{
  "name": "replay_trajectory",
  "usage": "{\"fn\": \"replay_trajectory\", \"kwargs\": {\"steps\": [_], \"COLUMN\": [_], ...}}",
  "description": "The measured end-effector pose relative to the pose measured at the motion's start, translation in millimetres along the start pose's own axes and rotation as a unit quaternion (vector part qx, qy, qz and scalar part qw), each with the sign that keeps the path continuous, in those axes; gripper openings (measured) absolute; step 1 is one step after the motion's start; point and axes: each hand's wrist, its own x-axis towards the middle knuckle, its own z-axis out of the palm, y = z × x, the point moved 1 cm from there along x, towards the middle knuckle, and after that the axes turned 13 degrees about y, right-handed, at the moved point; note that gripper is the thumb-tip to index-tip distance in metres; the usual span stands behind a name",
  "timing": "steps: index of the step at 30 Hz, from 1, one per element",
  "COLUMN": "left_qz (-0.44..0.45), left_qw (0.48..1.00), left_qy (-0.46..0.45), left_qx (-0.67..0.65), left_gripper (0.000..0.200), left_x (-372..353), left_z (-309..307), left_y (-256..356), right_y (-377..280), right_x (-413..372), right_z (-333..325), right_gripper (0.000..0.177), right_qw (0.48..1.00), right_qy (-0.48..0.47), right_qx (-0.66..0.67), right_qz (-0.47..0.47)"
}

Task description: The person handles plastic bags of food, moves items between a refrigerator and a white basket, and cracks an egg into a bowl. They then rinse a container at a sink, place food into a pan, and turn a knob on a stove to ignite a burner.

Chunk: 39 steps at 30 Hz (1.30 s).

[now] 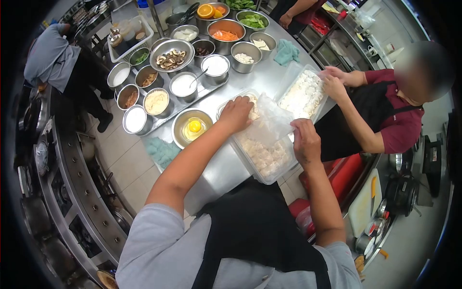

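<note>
A clear plastic sheet (274, 119) is pinched in my right hand (307, 139), lifted and crumpled above a clear plastic container (265, 179). Pale, floury-looking food pieces (264, 156) fill the container's near part. My left hand (237, 114) rests over its far left side, fingers stretched towards more of these pieces (253, 108); the fingertips are partly hidden. Left of that hand stands a metal bowl (175, 137) with a cracked egg (194, 126). A second clear container (288, 77) holds white-coated pieces (304, 94), and a co-worker's hands (334, 82) touch its right edge.
Several metal bowls stand at the back, with sliced mushrooms (172, 59), shredded carrot (225, 35) and white liquid (184, 85). Teal cloths (162, 151) lie on the steel table (216, 176). A co-worker (394, 111) stands at right; another person (53, 62) bends at far left.
</note>
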Motion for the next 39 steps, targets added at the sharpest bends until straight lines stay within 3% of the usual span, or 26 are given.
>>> {"fn": "replay_trajectory", "kwargs": {"steps": [2, 4, 5, 6, 7, 8, 9, 10, 12, 13, 15, 16, 18, 19, 22, 27, 28, 30, 39], "left_qz": [0.001, 0.009, 0.008, -0.082, -0.17, -0.171, -0.165, -0.16, -0.12, -0.104, -0.057, -0.059, -0.18, -0.206, -0.218, -0.196, -0.201, -0.202, -0.169], "left_qw": [1.0, 0.993, 0.993, 0.973, 0.934, 0.935, 0.927, 0.917, 0.927, 0.944, 0.962, 0.962, 0.98, 0.977, 0.971, 0.97, 0.968, 0.967, 0.971], "left_qy": [-0.023, 0.073, 0.074, 0.122, 0.168, 0.165, 0.161, 0.159, 0.178, 0.198, 0.236, 0.236, 0.069, 0.023, 0.032, 0.093, 0.1, 0.099, 0.137], "left_qx": [0.008, -0.088, -0.087, -0.178, -0.265, -0.264, -0.297, -0.33, -0.309, -0.242, -0.122, -0.122, -0.05, -0.055, -0.094, -0.11, -0.114, -0.119, -0.097], "left_gripper": [0.047, 0.04, 0.04, 0.039, 0.038, 0.038, 0.036, 0.034, 0.036, 0.037, 0.037, 0.037, 0.025, 0.025, 0.032, 0.028, 0.027, 0.028, 0.024], "left_x": [-4.4, -11.3, -15.8, -22.7, -28.1, -31.7, -32.8, -33.0, -18.0, -8.6, 6.6, 12.7, 28.0, 34.1, 35.2, 24.4, 24.9, 22.5, 19.6], "left_z": [5.7, 20.3, 13.4, 0.0, -8.3, -8.2, -6.7, -6.8, -5.4, -7.1, -9.9, -10.7, -4.2, -1.2, 12.2, 12.1, 9.5, 7.6, 17.2], "left_y": [-9.4, -23.6, -19.0, -9.0, -2.6, 2.2, 7.3, 10.3, -1.8, -8.2, -18.2, -19.8, -25.5, -30.6, -43.7, -43.0, -42.7, -41.6, -45.6], "right_y": [-3.0, -3.8, 0.1, 4.1, 9.0, 11.6, 12.2, 15.0, 20.5, 20.0, 19.7, 24.7, 33.1, 35.6, 33.1, 27.3, 24.2, 20.4, 11.7], "right_x": [7.3, 21.6, 27.5, 32.4, 34.2, 29.4, 18.4, 0.5, -31.9, -43.8, -74.1, -84.6, -95.0, -92.6, -60.2, -17.2, -16.5, -16.3, -9.2], "right_z": [11.0, 22.1, 30.1, 37.7, 45.4, 52.7, 60.6, 68.9, 84.3, 86.9, 95.2, 106.3, 128.2, 136.0, 162.4, 171.6, 173.1, 176.7, 174.0], "right_gripper": [0.017, 0.016, 0.014, 0.014, 0.012, 0.01, 0.01, 0.016, 0.034, 0.034, 0.042, 0.042, 0.041, 0.041, 0.057, 0.058, 0.058, 0.053, 0.047], "right_qw": [1.0, 0.997, 0.996, 0.996, 0.986, 0.969, 0.968, 0.916, 0.747, 0.75, 0.569, 0.568, 0.511, 0.511, 0.525, 0.417, 0.418, 0.486, 0.503], "right_qy": [0.011, 0.051, 0.06, 0.061, 0.077, 0.09, 0.09, 0.123, 0.175, 0.171, 0.145, 0.144, 0.043, 0.044, 0.028, 0.048, 0.049, 0.033, 0.031], "right_qx": [0.016, 0.054, 0.053, 0.054, 0.097, 0.138, 0.139, 0.222, 0.368, 0.367, 0.451, 0.45, 0.509, 0.51, 0.451, 0.377, 0.375, 0.389, 0.367], "right_qz": [-0.001, 0.034, 0.048, 0.047, 0.116, 0.186, 0.187, 0.31, 0.525, 0.523, 0.672, 0.673, 0.691, 0.691, 0.721, 0.826, 0.826, 0.782, 0.782]}}
